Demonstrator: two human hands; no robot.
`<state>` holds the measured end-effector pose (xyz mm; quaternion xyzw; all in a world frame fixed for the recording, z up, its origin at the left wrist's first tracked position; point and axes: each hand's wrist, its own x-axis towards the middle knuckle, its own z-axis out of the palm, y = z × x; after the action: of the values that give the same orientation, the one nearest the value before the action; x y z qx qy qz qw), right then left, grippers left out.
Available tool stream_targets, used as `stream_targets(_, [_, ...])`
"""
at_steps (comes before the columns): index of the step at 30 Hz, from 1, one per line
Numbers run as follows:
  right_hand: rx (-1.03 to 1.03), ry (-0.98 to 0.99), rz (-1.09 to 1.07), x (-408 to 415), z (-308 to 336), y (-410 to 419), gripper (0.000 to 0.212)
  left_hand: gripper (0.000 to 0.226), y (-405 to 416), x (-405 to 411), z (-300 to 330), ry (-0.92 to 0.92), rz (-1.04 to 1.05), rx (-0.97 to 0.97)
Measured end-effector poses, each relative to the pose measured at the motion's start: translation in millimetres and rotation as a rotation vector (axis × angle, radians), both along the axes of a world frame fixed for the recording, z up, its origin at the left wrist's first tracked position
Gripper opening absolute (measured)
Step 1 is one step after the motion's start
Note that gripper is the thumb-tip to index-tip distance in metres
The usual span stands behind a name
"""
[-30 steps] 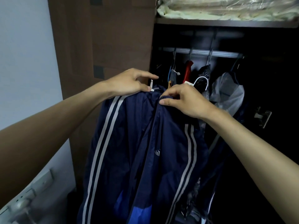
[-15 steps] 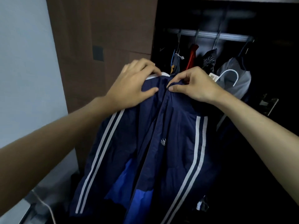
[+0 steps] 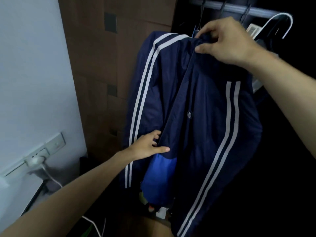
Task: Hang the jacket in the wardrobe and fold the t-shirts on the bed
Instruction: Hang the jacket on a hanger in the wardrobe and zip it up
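Note:
A navy jacket (image 3: 201, 103) with white sleeve stripes and a bright blue lower panel hangs in front of the open wardrobe, its front unzipped. My right hand (image 3: 224, 41) pinches the jacket at the collar, just below the wardrobe rail (image 3: 239, 8). My left hand (image 3: 148, 146) takes the left front edge of the jacket at waist height, thumb in front of the cloth and fingers behind it. The hanger inside the jacket is hidden. No t-shirts or bed are in view.
A white hanger (image 3: 277, 23) and dark hangers hang on the rail behind my right hand. The brown wardrobe door (image 3: 106, 65) stands at the left. A wall socket strip (image 3: 44, 149) with a plug and white cable is on the grey wall, lower left.
My left hand left the collar and dropped to the jacket's front edge at waist height. My right hand stays at the collar. The view tilted downward, closer to the rail.

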<state>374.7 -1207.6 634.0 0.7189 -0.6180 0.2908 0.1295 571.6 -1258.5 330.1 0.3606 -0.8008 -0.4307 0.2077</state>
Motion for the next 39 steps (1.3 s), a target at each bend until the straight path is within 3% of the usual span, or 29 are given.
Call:
stream_targets(7, [-0.005, -0.098, -0.081, -18, 10, 10, 0.021, 0.048, -15, -21, -52, 0.085, 0.131, -0.004])
stream_targets(10, [0.019, -0.101, -0.158, -43, 8, 20, 0.021, 0.055, -21, -10, -56, 0.068, 0.191, -0.066])
stream_targets(13, [0.028, -0.059, -0.224, -61, -8, 29, 0.03, 0.026, -14, 7, -28, 0.131, 0.164, -0.145])
stream_targets(16, [0.136, -0.033, -0.219, -64, -41, 37, 0.032, 0.03, -7, 20, 12, 0.222, 0.145, -0.244])
stream_targets(19, [0.328, 0.047, -0.197, -60, -82, 27, 0.029, 0.013, 0, 21, 52, 0.232, 0.096, -0.283])
stream_targets(23, [0.437, -0.115, -0.069, -27, -121, 22, 0.055, 0.033, 7, 3, 92, 0.164, 0.054, -0.403])
stream_targets(26, [0.491, -0.381, -0.009, 3, -134, 24, 0.05, 0.021, 13, -12, 109, 0.204, 0.06, -0.281])
stream_targets(29, [0.587, -0.555, -0.046, 19, -143, 27, 0.023, 0.019, 16, -17, 121, 0.387, 0.115, -0.013])
stream_targets(33, [0.788, -0.77, -0.007, 22, -149, 32, 0.052, 0.023, 7, -14, 131, 0.479, 0.138, 0.297])
stream_targets(35, [0.867, -0.753, 0.059, 24, -158, 31, 0.07, 0.019, 10, -18, 134, 0.503, 0.143, 0.424])
stream_targets(36, [0.85, -0.712, 0.075, 27, -163, 29, 0.065, 0.021, 12, -21, 135, 0.481, 0.132, 0.442])
stream_targets(39, [0.685, -0.708, 0.11, 28, -176, 20, 0.019, 0.036, 13, -21, 133, 0.456, 0.033, 0.411])
